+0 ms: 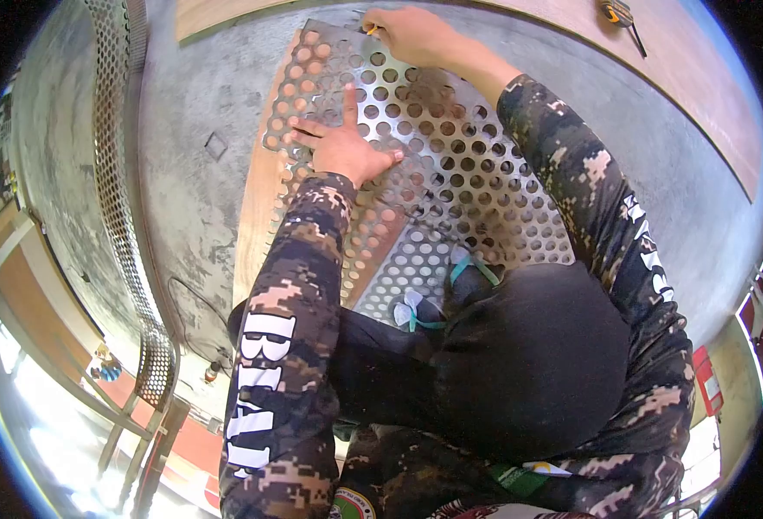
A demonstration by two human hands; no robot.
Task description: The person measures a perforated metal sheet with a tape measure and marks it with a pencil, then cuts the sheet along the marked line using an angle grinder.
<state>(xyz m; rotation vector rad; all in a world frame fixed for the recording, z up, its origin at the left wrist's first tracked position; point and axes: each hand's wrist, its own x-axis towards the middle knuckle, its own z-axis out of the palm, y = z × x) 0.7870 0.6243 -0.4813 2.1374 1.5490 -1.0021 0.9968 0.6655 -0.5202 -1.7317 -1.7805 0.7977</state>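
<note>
Sheet (476,160), perforated metal, sits upper center of frame, lying over a lower sheet (411,259) and a wood board (256,208), floor (200,112) around them. Left hand (347,151) rests on the sheet near its upper-left part, fingers spread wide: one points to the top of frame, two to the left, thumb out to the right. Right hand (411,36) is at the sheet's upper edge, fingers curled in and pinching a small orange piece (371,31); what it belongs to is too small to tell, contact with the edge unclear. Doing this well, my read: load the left palm flat and close to the working edge so the sheet can't slide or spring up, fingertips off the rims of the holes, left hand out of the right hand's line. Right hand wants a light, firm pinch and short, even moves along the edge; rim is probably sharp, so bare skin shouldn't drag on it. Overlapped layers could shift, so alignment is worth a check before any hard push. Direction: long axis runs upper left to lower right, slanted; narrow, scalloped end faces the upper left, other end points lower right, by the dark-clad knee (537,346). Lens bends the outline, so exact angle is uncertain.
</note>
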